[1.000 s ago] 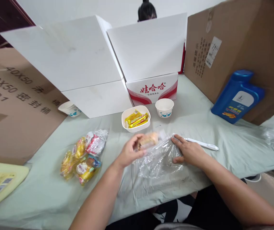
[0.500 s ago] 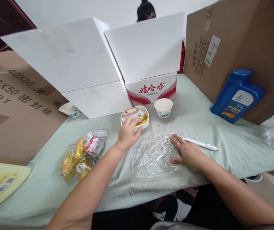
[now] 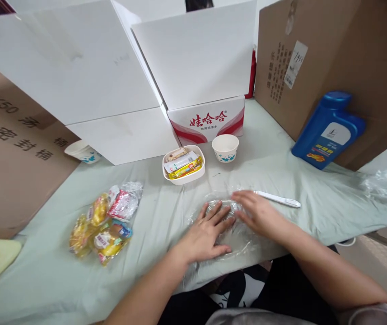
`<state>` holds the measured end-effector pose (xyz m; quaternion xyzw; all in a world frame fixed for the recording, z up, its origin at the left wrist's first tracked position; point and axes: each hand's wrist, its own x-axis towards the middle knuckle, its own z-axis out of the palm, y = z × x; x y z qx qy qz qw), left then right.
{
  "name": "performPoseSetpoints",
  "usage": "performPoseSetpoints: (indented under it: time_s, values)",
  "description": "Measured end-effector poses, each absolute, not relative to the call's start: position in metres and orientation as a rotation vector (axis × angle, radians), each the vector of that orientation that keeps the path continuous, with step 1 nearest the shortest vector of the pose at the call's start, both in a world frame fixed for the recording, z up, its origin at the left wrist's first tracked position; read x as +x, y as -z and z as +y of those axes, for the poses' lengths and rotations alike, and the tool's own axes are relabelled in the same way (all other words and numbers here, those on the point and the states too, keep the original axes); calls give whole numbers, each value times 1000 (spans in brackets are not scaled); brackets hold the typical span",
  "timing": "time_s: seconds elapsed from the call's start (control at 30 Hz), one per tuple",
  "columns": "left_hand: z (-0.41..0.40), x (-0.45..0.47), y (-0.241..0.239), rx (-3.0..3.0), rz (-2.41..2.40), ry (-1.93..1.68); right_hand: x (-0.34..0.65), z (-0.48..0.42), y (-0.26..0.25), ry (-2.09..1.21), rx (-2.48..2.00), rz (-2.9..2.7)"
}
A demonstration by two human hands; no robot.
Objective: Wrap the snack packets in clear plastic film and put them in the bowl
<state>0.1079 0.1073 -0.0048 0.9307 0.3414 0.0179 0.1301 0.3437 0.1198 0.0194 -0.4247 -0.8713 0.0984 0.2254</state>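
Note:
My left hand (image 3: 210, 232) lies with fingers spread on a clear plastic bag (image 3: 242, 246) at the near side of the table. Beside it, my right hand (image 3: 256, 212) is over the bag's right part, its fingers stretched out and somewhat blurred. A white plastic tool (image 3: 281, 199), long and thin, lies just beyond the right hand, its left end close to the fingers. Farther back sits an oval white bowl (image 3: 188, 179) holding several wrapped snacks (image 3: 185, 168). To its right stands a paper cup (image 3: 226, 149) with a blue leaf pattern.
Packaged snacks (image 3: 105, 221) lie at the left. White boxes (image 3: 193, 63) wall off the back, with brown cartons (image 3: 315, 58) on both sides. A blue bottle (image 3: 328, 131) leans at the right. Another paper cup (image 3: 83, 152) stands far left. A person's dark hair (image 3: 198, 4) shows behind.
My left hand has moved from the snack bowl down and right onto the plastic bag. My right hand stays near the bag's right side. The view has tilted down slightly.

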Motion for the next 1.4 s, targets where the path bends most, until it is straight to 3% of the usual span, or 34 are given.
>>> performPoseSetpoints:
  time_s: [0.07,0.17,0.33,0.77,0.87,1.03,1.2,1.4]
  values:
    - [106,106,3,2693,976,-42,329,117,-9,-467,-959,-2597]
    - [106,100,2,2651,1095,-41,317,120,7,-514,-1161,-2695]
    - [113,83,1,2523,1367,12,324,129,11,-322,-1634,-2583]
    - [122,55,-9,2436,1493,67,384,155,-1,174,-2114,-2155]
    - [125,52,-8,2430,1504,-204,388,153,-7,168,-1959,-2083]
    - [135,49,0,2177,1785,-894,357,133,-8,-267,-1348,-2501]
    - [139,52,4,2107,1964,-737,334,123,-1,-578,-1008,-2868]
    - [144,44,-3,1855,1934,-728,339,126,2,-545,-1244,-2839]
